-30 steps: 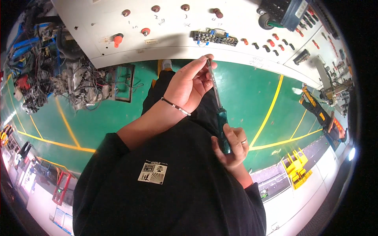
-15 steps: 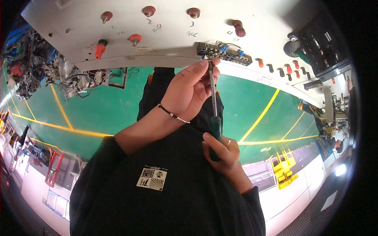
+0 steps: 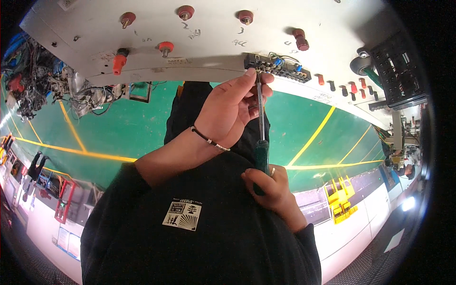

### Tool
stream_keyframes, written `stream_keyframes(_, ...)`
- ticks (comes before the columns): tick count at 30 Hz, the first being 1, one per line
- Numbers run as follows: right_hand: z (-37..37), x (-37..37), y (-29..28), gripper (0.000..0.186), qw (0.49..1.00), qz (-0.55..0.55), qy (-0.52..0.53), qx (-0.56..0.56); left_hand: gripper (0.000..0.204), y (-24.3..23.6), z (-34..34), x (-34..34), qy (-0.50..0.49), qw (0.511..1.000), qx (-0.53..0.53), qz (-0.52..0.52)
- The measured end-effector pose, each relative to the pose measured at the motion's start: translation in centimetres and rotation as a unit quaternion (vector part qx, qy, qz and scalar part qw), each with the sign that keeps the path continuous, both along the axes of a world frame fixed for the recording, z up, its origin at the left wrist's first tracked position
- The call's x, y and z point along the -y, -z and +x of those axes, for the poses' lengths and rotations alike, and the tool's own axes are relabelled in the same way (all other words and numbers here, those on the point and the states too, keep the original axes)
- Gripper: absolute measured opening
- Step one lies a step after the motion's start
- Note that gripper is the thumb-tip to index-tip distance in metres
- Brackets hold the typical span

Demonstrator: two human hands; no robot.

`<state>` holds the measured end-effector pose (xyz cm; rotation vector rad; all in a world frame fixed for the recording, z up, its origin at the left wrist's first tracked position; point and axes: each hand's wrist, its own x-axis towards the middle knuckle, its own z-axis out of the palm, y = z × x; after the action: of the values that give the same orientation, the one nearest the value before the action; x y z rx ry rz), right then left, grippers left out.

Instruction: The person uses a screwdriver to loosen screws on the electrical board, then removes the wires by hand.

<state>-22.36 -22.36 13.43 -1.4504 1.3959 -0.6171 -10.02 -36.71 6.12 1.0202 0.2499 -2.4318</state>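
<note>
My left hand [image 3: 232, 104] is closed around the tip end of the screwdriver's metal shaft [image 3: 260, 109], just below a black terminal block [image 3: 304, 75] with short wires and blue connectors. Whether a small part is also between those fingertips is too small to tell. My right hand [image 3: 271, 190] grips the green screwdriver handle [image 3: 261, 156] low in front of my body. The screwdriver stands nearly lengthwise in the view, its tip at the block. The block is fixed on a white panel [image 3: 213, 21] that also carries red posts [image 3: 245, 17] and a row of red and black sockets [image 3: 354, 87].
A black switch unit [image 3: 392, 71] sits at the panel's right. An engine with wiring [image 3: 83, 95] stands at left. Green floor [image 3: 118, 123] with yellow lines lies below. Other people [image 3: 35, 168] are at the far left and far right [image 3: 406, 171]. A yellow fixture [image 3: 339, 199] is lower right.
Both hands and the screwdriver have shifted slightly relative to the view, with the shaft more upright and its tip nearer the terminal block. My left fingers have risen to the block's lower edge.
</note>
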Motion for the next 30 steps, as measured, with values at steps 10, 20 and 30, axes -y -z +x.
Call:
stream_keyframes(10, 0.1, -0.1, 0.0, 0.042, 1.0, 0.012, 0.001, 0.0, 0.036, -0.6, -0.4, 0.6, 0.052, 0.988, 0.117, -0.086)
stream_keyframes(20, -0.1, 1.2, -0.2, 0.04, 1.0, -0.001, -0.028, -0.01, 0.038, -0.7, -0.7, 0.6, 0.04, 0.985, 0.133, -0.099)
stream_keyframes(30, -0.3, 1.1, 0.0, 0.04, 1.0, -0.003, -0.022, 0.001, 0.036, -1.0, -1.0, 0.6, 0.038, 0.979, 0.167, -0.108)
